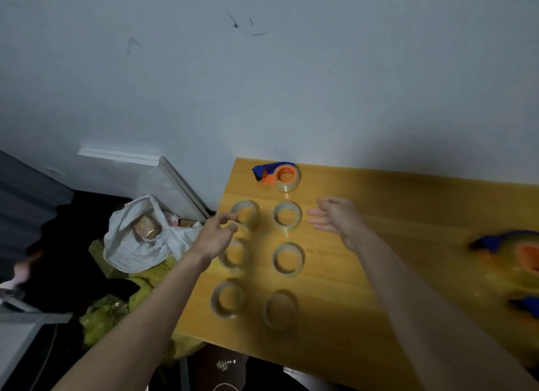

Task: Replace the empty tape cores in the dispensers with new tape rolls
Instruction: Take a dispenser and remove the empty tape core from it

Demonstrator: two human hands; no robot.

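Several clear tape rolls lie flat in two columns on the yellow wooden table [364, 274]. A blue and orange dispenser [277, 174] holding a roll stands at the far edge. My left hand [217, 233] hovers open beside the far-left roll [246, 214], fingertips close to its rim, and partly covers the roll below it [233, 255]. My right hand [335, 218] is open, palm facing left, just right of the far-right roll [287, 217]. Neither hand holds anything. Two more blue and orange dispensers, blurred, sit at the right edge [516, 256].
The table's left edge drops to a dark floor. There a white plastic bag [137, 236] holds packed tape, with yellow bags [108, 315] below it. A grey wall rises behind the table. A white panel [163, 180] leans at the left.
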